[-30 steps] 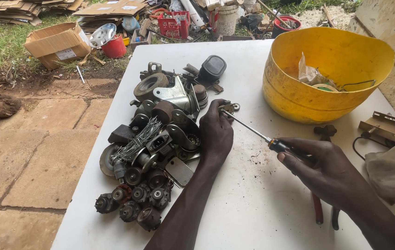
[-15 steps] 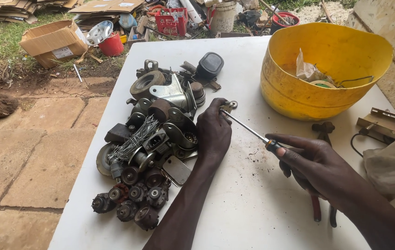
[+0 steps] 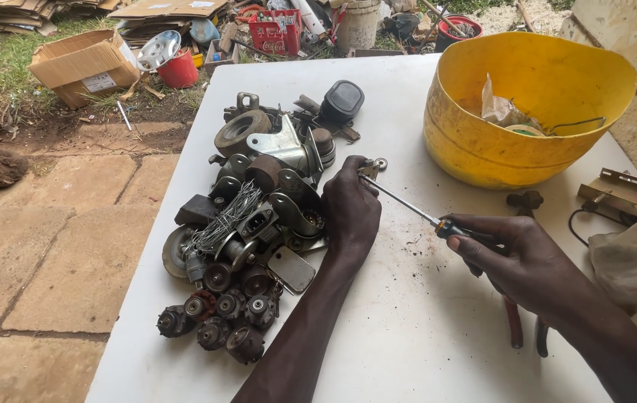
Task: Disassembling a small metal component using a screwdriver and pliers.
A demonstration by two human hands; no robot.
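My left hand (image 3: 350, 211) rests on the white table (image 3: 408, 336) beside a heap of old metal caster wheels and brackets (image 3: 251, 224). Its fingers pinch a small metal part (image 3: 372, 166) at the heap's right edge. My right hand (image 3: 516, 257) grips the dark handle of a screwdriver (image 3: 408, 205). The thin shaft runs up and left, and its tip meets the small part under my left fingers.
A yellow plastic bucket (image 3: 482, 142) with paper and wire inside stands at the back right. Red-handled pliers (image 3: 520, 321) lie under my right wrist. A metal bracket (image 3: 624, 190) and cloth (image 3: 632, 257) lie at the right edge. Cardboard boxes (image 3: 83, 63) and scrap litter the ground beyond.
Both hands hold the same grip on the part and the screwdriver; my right hand has shifted only slightly on the handle. The heap has not moved.
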